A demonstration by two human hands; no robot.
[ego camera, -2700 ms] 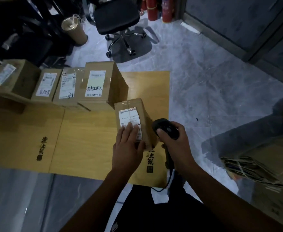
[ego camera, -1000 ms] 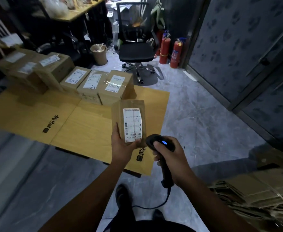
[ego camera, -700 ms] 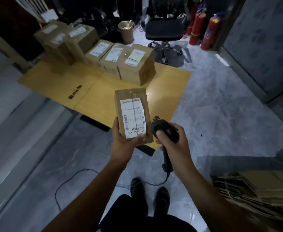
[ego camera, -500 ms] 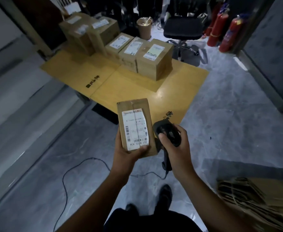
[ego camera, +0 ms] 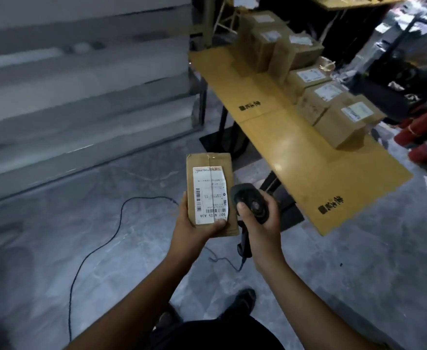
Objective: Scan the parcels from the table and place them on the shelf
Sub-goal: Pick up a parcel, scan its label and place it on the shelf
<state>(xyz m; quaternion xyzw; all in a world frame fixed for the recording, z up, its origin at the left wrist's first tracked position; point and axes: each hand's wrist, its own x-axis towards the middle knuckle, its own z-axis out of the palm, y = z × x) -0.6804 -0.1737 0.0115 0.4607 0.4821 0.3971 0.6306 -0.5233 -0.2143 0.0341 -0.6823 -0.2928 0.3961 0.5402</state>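
At the left of the frame stand pale grey flat boards (ego camera: pixel 81 79), one above the other, all blurred. Below them the grey stone floor (ego camera: pixel 55 223) looks smooth and a little shiny, and a thin black cable (ego camera: pixel 94 248) makes a curve on it.

In the middle the left hand (ego camera: pixel 194 223) holds the small brown cardboard parcel (ego camera: pixel 208 195) in the air, above the floor and apart from the counter. Its grip is closed on the lower end of the parcel, with the thumb lying over the bottom edge of the white paper label (ego camera: pixel 211 193). The parcel is a flat rectangular box. Its long axis runs from bottom to top of the frame, its far end points up, and its label face is turned to the camera. A barcode runs along the left side of the label, and clear tape crosses the middle.

Just to the right, the right hand (ego camera: pixel 260 223) has its grip closed around the black plastic handheld scanner (ego camera: pixel 251 203), whose rounded head is beside the right edge of the parcel.

At the right the long yellow-brown wooden counter (ego camera: pixel 295 152) goes to the upper middle. It carries a row of brown cardboard boxes (ego camera: pixel 333 114) with white labels. Red cylinders (ego camera: pixel 424 137) lie at the right edge.
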